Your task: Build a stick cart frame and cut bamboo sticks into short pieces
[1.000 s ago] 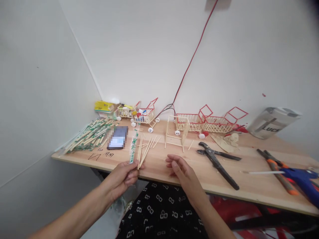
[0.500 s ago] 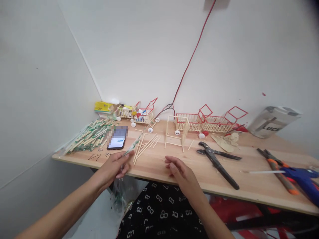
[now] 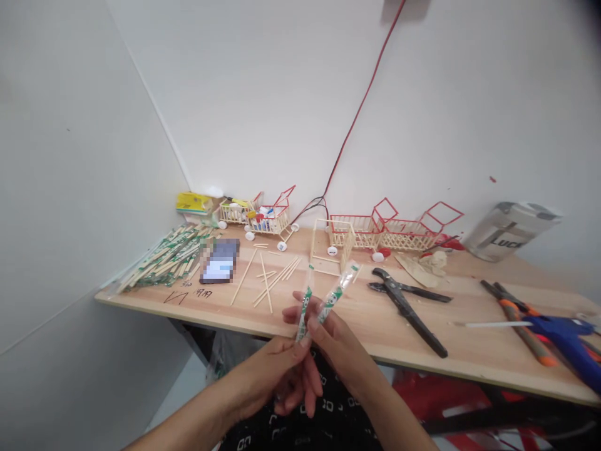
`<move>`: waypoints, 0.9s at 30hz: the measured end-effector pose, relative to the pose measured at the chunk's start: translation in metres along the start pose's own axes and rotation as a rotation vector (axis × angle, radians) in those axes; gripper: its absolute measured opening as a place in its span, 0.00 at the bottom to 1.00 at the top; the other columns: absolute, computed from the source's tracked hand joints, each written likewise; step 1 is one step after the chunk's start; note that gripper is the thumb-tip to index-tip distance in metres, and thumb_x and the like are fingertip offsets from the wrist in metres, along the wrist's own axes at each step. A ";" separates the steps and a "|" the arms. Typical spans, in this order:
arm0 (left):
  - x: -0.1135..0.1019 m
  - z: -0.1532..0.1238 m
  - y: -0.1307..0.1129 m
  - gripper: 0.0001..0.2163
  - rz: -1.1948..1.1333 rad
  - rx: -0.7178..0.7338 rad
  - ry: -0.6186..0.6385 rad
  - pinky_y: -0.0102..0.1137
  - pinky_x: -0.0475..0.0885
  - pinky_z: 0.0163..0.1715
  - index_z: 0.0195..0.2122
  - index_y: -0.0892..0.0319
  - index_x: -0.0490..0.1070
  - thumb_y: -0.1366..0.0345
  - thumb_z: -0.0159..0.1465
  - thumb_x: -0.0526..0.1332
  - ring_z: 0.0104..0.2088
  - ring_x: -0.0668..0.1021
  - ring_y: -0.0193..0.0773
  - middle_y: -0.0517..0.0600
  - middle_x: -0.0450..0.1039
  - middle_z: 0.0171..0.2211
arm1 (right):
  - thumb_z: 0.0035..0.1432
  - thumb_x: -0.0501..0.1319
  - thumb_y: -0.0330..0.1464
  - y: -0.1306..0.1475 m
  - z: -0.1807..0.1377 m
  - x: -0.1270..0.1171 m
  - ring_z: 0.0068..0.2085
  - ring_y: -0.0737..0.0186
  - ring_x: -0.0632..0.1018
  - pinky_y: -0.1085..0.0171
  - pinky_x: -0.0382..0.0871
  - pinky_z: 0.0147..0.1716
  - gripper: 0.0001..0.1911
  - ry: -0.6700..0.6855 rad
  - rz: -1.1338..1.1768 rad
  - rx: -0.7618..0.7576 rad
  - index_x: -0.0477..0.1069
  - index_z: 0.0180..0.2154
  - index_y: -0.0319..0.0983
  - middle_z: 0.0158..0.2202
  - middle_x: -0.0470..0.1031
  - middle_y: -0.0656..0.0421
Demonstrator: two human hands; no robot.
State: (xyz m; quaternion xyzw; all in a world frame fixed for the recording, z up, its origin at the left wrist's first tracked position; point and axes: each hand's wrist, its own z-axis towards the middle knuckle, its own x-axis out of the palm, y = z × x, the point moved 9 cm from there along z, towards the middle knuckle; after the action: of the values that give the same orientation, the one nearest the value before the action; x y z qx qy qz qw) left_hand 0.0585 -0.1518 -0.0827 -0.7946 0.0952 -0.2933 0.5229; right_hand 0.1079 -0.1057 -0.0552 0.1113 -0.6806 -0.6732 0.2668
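Observation:
My left hand (image 3: 277,369) and my right hand (image 3: 328,341) meet in front of the table edge, both pinched on thin clear wrappers with green print. The left one pinches a wrapper (image 3: 305,304) that stands nearly upright. The right one pinches a second wrapper (image 3: 337,289) that leans to the right. Several bare wooden sticks (image 3: 270,279) lie loose on the wooden table (image 3: 460,341) just beyond the hands. A partly built stick frame (image 3: 331,250) stands behind them.
A heap of wrapped sticks (image 3: 164,258) and a phone (image 3: 220,260) lie at the left. Stick carts with red frames (image 3: 399,228) line the wall. Black cutters (image 3: 406,307), orange-handled pliers (image 3: 521,319), a blue glue gun (image 3: 570,338) and a grey can (image 3: 509,228) sit to the right.
My left hand came from the table's left part to the middle, leaving bare sticks on the table. Both hands have closed together and now hold wrappers upright.

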 end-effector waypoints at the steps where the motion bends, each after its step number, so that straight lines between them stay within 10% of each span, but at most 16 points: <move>1: 0.000 0.002 0.004 0.31 0.007 -0.008 0.006 0.21 0.53 0.08 0.24 0.67 0.73 0.41 0.63 0.48 0.10 0.62 0.26 0.54 0.71 0.17 | 0.59 0.60 0.46 -0.003 -0.001 0.001 0.48 0.56 0.76 0.55 0.66 0.51 0.24 0.018 0.033 0.018 0.68 0.53 0.41 0.47 0.76 0.51; 9: 0.003 -0.002 0.019 0.32 0.054 -0.032 0.042 0.23 0.55 0.10 0.23 0.66 0.75 0.41 0.63 0.47 0.10 0.63 0.27 0.54 0.71 0.16 | 0.61 0.59 0.43 -0.007 -0.003 -0.003 0.31 0.65 0.74 0.65 0.68 0.34 0.15 -0.030 0.302 0.020 0.69 0.30 0.38 0.29 0.74 0.59; 15: -0.005 -0.032 0.002 0.17 0.500 -0.053 0.050 0.23 0.61 0.19 0.35 0.59 0.80 0.53 0.63 0.56 0.20 0.70 0.30 0.53 0.79 0.28 | 0.53 0.67 0.42 0.010 -0.001 -0.045 0.17 0.75 0.50 0.75 0.48 0.14 0.18 -0.327 0.549 -0.022 0.61 0.27 0.40 0.19 0.47 0.70; 18: -0.069 -0.051 -0.049 0.13 0.663 0.114 -0.287 0.25 0.65 0.22 0.35 0.57 0.79 0.55 0.62 0.59 0.25 0.75 0.36 0.53 0.79 0.29 | 0.52 0.66 0.47 0.010 0.002 -0.068 0.18 0.75 0.46 0.76 0.43 0.13 0.19 -0.351 0.563 -0.023 0.65 0.31 0.39 0.19 0.46 0.70; 23: -0.191 -0.129 -0.162 0.07 1.267 0.406 -1.257 0.35 0.65 0.42 0.36 0.58 0.77 0.65 0.59 0.60 0.41 0.74 0.49 0.56 0.76 0.39 | 0.49 0.70 0.41 -0.003 0.004 -0.088 0.18 0.77 0.47 0.77 0.42 0.13 0.19 -0.359 0.468 -0.033 0.69 0.38 0.39 0.19 0.46 0.72; 27: -0.236 -0.137 -0.184 0.05 1.496 0.246 -1.368 0.38 0.63 0.41 0.30 0.62 0.72 0.67 0.59 0.58 0.43 0.70 0.55 0.57 0.70 0.33 | 0.48 0.71 0.40 -0.010 0.003 -0.089 0.17 0.77 0.46 0.76 0.42 0.13 0.18 -0.357 0.404 -0.014 0.69 0.37 0.38 0.18 0.45 0.73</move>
State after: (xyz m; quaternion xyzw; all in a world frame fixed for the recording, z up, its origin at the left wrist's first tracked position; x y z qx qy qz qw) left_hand -0.2383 -0.0702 0.0324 -0.4696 0.2173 0.6175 0.5924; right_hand 0.1783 -0.0589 -0.0835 -0.1490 -0.7204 -0.6202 0.2724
